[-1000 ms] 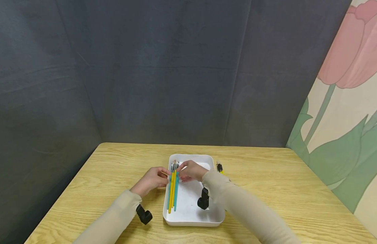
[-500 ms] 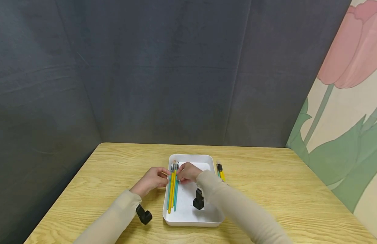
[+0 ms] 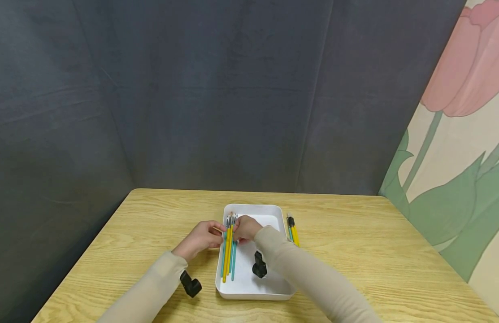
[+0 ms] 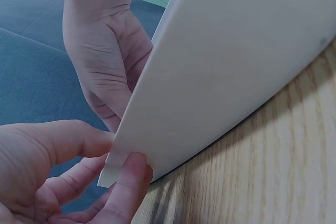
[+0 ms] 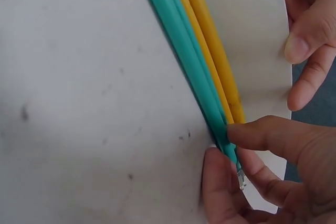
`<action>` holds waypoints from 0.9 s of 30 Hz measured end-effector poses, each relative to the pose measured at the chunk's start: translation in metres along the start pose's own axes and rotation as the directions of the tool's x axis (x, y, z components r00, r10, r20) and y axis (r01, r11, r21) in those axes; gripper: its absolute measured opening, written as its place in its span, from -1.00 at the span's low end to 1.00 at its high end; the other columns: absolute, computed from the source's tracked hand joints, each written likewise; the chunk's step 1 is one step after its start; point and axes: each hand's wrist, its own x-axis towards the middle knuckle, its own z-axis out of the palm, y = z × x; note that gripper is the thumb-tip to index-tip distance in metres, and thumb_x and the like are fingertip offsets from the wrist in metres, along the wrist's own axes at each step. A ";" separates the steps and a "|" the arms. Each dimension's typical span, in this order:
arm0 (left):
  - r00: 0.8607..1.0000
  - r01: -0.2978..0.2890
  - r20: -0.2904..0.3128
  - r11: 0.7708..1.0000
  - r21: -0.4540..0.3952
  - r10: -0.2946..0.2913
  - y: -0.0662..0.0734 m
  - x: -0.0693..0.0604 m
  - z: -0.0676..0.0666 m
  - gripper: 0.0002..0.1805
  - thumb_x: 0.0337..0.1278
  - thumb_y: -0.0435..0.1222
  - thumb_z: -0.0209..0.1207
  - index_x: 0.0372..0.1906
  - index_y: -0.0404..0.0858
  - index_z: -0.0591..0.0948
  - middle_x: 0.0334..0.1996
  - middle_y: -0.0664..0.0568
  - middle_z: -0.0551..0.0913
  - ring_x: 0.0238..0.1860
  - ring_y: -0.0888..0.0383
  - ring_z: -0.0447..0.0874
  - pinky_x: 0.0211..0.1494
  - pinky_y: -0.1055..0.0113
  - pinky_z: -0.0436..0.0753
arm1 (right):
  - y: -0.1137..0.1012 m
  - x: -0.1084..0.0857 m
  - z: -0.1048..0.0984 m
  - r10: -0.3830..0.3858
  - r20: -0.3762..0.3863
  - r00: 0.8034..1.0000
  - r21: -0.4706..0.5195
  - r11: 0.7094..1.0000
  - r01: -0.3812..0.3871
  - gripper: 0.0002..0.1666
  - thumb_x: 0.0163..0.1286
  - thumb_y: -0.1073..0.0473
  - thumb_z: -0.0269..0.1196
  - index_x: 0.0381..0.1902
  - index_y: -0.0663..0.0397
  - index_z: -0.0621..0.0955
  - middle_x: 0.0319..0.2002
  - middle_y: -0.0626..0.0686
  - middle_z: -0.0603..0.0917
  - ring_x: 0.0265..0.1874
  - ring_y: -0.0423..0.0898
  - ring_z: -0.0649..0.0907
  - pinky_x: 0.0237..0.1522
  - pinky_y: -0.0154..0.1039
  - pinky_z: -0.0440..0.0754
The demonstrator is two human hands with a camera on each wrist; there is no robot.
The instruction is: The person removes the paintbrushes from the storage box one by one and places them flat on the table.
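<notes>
Since half a second ago, the right hand (image 3: 246,228) and its sleeve have shifted toward the left wall of the white tray (image 3: 255,296), uncovering more of the spare brushes (image 3: 294,232) just beyond the tray's right wall. The left hand (image 3: 201,240) has stayed at the tray's left wall.

In the head view, a teal brush (image 3: 233,264) lies inside the tray, beside yellow brushes (image 3: 227,249) and more teal handles, all lengthwise along the left wall with their tips toward the tray's far end. The right hand reaches over the tray to this row. The tray stands on the wooden table (image 3: 374,251), and a dark curtain (image 3: 233,112) hangs beyond it.

In the left wrist view, the left hand pinches the tray's left wall near the rim, one digit against its outer face. The wall hides the right hand's fingertips.

In the right wrist view, the right hand's thumb and fingers pinch the teal brush close to its metal collar, low against the tray floor.
</notes>
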 end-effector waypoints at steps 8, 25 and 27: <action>1.000 -0.010 0.010 1.000 0.000 0.010 0.000 -0.002 -0.002 -0.67 0.03 -0.57 0.20 -0.03 -0.45 0.57 -0.25 -0.15 0.55 -0.30 0.11 0.56 -0.22 0.30 0.68 | -0.003 0.002 0.002 0.019 -0.017 1.000 -0.071 0.997 -0.020 -0.69 -0.05 0.58 0.32 -0.47 0.20 0.46 -0.49 0.03 0.46 -0.63 -0.12 0.51 -0.59 -0.37 0.57; 1.000 0.014 0.006 1.000 -0.008 -0.014 -0.002 0.002 -0.001 -0.67 0.04 -0.56 0.19 -0.02 -0.44 0.57 -0.27 -0.14 0.54 -0.33 0.12 0.55 -0.24 0.33 0.68 | 0.002 -0.002 -0.009 0.017 0.048 0.999 0.043 0.999 -0.019 -0.72 0.01 0.54 0.30 -0.29 0.29 0.53 -0.53 0.03 0.55 -0.59 -0.15 0.57 -0.42 -0.27 0.70; 1.000 0.011 0.006 1.000 -0.003 -0.011 -0.002 0.002 -0.001 -0.67 0.04 -0.56 0.19 -0.02 -0.45 0.57 -0.27 -0.14 0.53 -0.34 0.12 0.55 -0.24 0.33 0.68 | 0.004 -0.002 -0.012 0.028 0.063 0.998 0.076 0.997 -0.033 -0.69 0.03 0.53 0.28 -0.22 0.31 0.54 -0.50 0.04 0.56 -0.58 -0.14 0.56 -0.40 -0.27 0.71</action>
